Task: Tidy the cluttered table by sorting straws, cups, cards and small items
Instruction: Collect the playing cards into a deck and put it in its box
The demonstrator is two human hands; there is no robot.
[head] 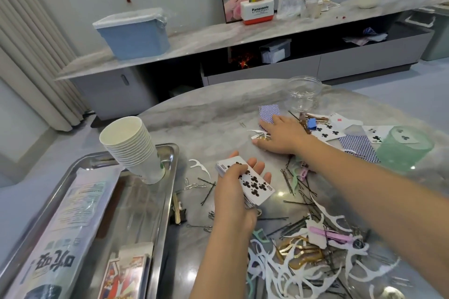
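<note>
Gathering playing cards from a cluttered marble table.

The left hand (233, 187) at table centre grips a deck of cards (252, 183), face up, ten of clubs on top. At one o'clock the right hand (283, 137) lies flat, fingers spread, on a blue-backed card (269, 112). More loose cards (326, 131) lie at two o'clock. Stacked paper cups (132, 148) stand on the metal tray (167, 201) at ten o'clock.

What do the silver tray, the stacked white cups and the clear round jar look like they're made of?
Silver tray: probably polished steel, mirror-like reflections. Stacked white cups: likely paper, matte with rolled rims. Clear round jar: transparent, glass or plastic, can't tell which.
</note>
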